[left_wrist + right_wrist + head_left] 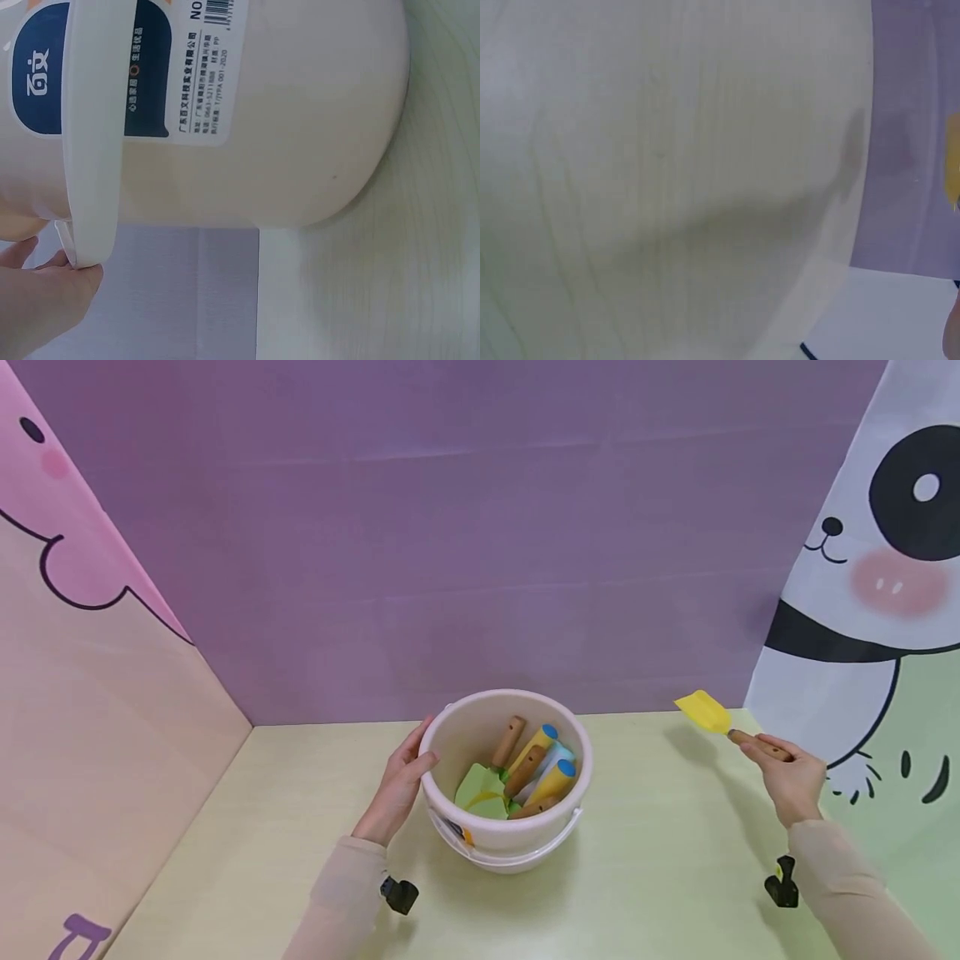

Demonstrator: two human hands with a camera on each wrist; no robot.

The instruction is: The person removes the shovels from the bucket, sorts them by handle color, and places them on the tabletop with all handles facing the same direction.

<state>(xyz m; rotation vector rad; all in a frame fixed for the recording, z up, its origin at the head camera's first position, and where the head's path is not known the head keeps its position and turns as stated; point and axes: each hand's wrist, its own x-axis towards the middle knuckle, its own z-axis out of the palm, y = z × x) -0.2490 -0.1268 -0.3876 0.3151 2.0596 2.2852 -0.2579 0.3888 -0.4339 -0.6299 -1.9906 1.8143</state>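
Observation:
A white bucket stands on the table, holding several toy tools with wooden and yellow handles and a light green blade. My left hand grips its left rim, thumb over the edge and fingers outside. The left wrist view shows the bucket's labelled side and its white carrying handle up close. Off to the right, my right hand holds a toy shovel by its wooden handle, raised over the table, with the yellow blade pointing left and away from me.
The pale wood-grain table meets a purple back wall. A pink and beige panel bounds the left side, and a panda-print panel rises close to my right hand.

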